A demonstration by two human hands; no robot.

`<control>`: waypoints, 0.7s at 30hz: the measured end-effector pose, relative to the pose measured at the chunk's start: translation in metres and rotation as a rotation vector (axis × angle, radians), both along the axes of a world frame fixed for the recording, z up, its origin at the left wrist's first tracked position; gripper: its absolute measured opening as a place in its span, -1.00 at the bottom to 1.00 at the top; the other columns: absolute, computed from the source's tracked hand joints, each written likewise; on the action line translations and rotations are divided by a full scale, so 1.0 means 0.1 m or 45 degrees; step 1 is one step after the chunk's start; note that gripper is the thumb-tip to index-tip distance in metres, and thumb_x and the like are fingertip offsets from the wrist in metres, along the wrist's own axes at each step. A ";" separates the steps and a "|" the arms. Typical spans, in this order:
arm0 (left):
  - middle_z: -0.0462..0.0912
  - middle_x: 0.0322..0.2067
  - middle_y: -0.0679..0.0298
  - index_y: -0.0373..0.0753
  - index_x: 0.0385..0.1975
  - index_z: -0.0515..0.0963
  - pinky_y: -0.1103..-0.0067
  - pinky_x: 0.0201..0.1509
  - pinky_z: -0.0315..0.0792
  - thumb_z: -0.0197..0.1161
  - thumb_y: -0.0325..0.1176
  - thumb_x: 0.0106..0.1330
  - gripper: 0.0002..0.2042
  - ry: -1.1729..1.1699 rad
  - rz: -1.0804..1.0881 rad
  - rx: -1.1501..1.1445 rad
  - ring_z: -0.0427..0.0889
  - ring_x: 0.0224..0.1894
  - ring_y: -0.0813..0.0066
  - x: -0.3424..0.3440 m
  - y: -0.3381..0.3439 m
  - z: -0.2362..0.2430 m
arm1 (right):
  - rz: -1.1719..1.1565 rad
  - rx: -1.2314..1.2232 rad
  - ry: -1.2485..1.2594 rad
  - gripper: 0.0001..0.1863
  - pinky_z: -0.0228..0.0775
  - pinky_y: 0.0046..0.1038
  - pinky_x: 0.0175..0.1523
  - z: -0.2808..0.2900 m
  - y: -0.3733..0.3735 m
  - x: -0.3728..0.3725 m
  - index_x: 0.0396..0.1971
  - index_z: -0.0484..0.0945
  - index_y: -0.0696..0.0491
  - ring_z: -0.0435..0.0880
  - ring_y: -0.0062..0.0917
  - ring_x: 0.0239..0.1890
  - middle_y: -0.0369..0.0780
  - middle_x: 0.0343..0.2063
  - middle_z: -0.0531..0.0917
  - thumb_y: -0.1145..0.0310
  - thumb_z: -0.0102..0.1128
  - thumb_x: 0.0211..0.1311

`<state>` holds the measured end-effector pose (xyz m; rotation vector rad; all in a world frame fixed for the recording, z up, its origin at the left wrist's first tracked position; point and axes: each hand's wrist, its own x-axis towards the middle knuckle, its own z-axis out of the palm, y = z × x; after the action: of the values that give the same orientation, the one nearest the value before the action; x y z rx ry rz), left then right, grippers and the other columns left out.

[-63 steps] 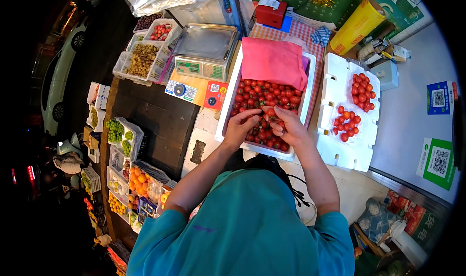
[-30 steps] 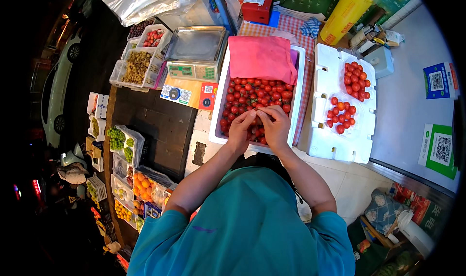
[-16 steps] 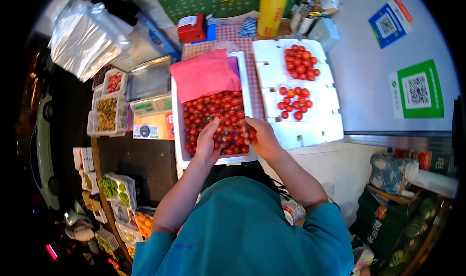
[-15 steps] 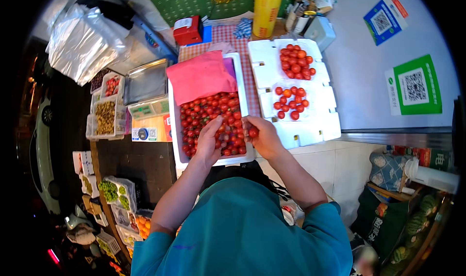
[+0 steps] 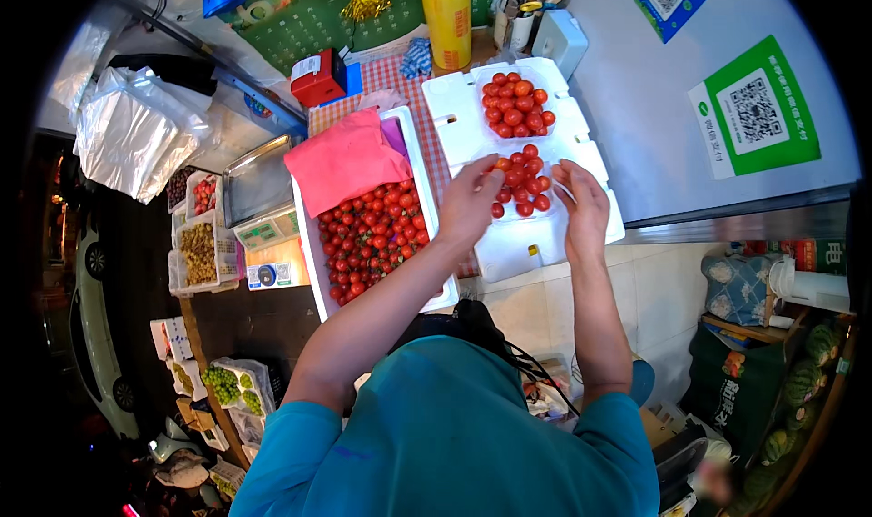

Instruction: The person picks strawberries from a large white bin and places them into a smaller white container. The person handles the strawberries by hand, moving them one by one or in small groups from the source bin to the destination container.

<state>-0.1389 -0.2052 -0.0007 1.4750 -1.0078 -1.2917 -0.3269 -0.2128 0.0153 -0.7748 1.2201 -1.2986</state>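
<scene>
Both hands are over a white foam lid, at the nearer clear plastic tray of cherry tomatoes (image 5: 521, 183). My left hand (image 5: 470, 204) is at the tray's left side, thumb and fingers apart, fingertips beside the tomatoes. Across from it, my right hand (image 5: 586, 212) has its fingers spread and slightly curved by the tray's right edge. Neither hand visibly grips anything. Just beyond lies another tray of cherry tomatoes (image 5: 517, 104), heaped fuller. To the left, a white foam box (image 5: 430, 190) holds many loose cherry tomatoes (image 5: 371, 235), partly covered by a pink sheet (image 5: 348, 161).
The foam lid (image 5: 509, 255) lies right of the box on a checked cloth. Behind stand a yellow film roll (image 5: 445, 17) and a red box (image 5: 318, 78). A grey panel with printed codes (image 5: 636, 108) borders the right. Metal trays (image 5: 257, 183) sit left.
Both hands have moved from the foam box rightward to the nearer tray. The tomato that was in my right hand is out of it. Tomatoes in that tray are more bunched together.
</scene>
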 end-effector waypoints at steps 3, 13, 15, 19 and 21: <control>0.71 -0.18 0.22 -0.38 0.11 0.58 0.62 -0.07 0.52 0.18 -0.41 0.50 -0.72 0.086 0.192 -0.055 0.68 -0.17 0.51 0.55 0.38 0.14 | -0.007 -0.038 0.098 -0.66 0.49 -0.50 0.07 -0.08 0.24 -0.02 0.06 0.60 0.23 0.68 -0.58 -0.10 -0.18 -0.18 0.73 0.29 0.03 0.57; 0.73 -0.43 0.19 -0.28 -0.21 0.73 0.51 -0.27 0.55 0.35 -0.39 0.33 -0.86 -0.797 0.352 0.234 0.68 -0.39 0.46 2.15 1.91 -0.89 | 1.174 -0.545 0.850 -0.81 0.58 -0.30 -0.19 -0.52 0.82 1.46 -0.14 0.62 0.19 0.74 -0.24 -0.25 -0.07 -0.27 0.69 0.41 0.22 0.34; 0.75 -0.37 0.06 -0.24 -0.23 0.74 0.34 -0.20 0.60 0.37 -0.34 0.28 -0.84 -0.938 0.285 0.154 0.76 -0.31 0.16 2.09 1.90 -0.92 | 1.292 -0.785 1.132 -0.79 0.59 -0.24 -0.21 -0.82 0.75 1.83 -0.13 0.62 0.18 0.72 -0.19 -0.27 -0.06 -0.27 0.66 0.39 0.21 0.34; 0.75 -0.29 0.09 -0.23 -0.25 0.72 0.32 -0.13 0.59 0.39 -0.34 0.23 -0.84 -1.092 0.211 0.098 0.73 -0.24 0.11 1.96 1.76 -0.84 | 1.304 -0.927 1.540 -0.80 0.58 -0.16 -0.24 -1.35 0.59 2.46 -0.20 0.60 0.14 0.73 -0.15 -0.27 -0.02 -0.24 0.64 0.34 0.23 0.29; 0.73 -0.31 0.11 -0.22 -0.26 0.71 0.29 -0.13 0.59 0.38 -0.34 0.22 -0.85 -1.140 0.170 0.033 0.72 -0.22 0.10 1.97 1.75 -0.84 | 1.393 -0.865 1.653 -0.80 0.59 -0.18 -0.25 -1.36 0.58 2.62 -0.22 0.58 0.13 0.73 -0.15 -0.27 0.00 -0.24 0.64 0.32 0.25 0.28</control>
<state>0.0583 -0.0301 -0.0842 2.1580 -1.4034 -0.5095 -0.0647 -0.1552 -0.1206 -2.5569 0.8729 -0.1023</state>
